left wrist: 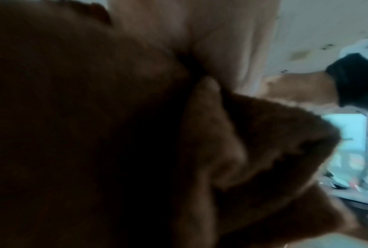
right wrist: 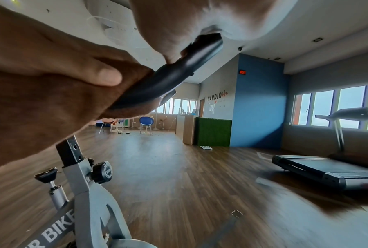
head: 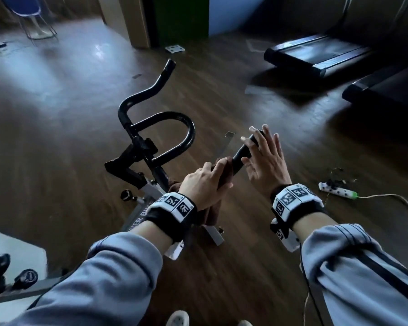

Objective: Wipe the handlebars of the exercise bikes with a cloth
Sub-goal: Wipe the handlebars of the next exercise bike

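Observation:
The exercise bike's black handlebars stand in front of me, with the left horn bare. My left hand grips a brown cloth wrapped round the right horn, thumb on top. My right hand lies over the far end of that horn with straight, spread fingers. In the right wrist view the horn runs from the cloth up under my right palm. The left wrist view is blurred and mostly filled by the cloth.
The grey bike frame with its adjustment knob sits below the hands. Two treadmills stand at the right. A power strip with its cable and a white scale lie on the wooden floor. A blue chair is far left.

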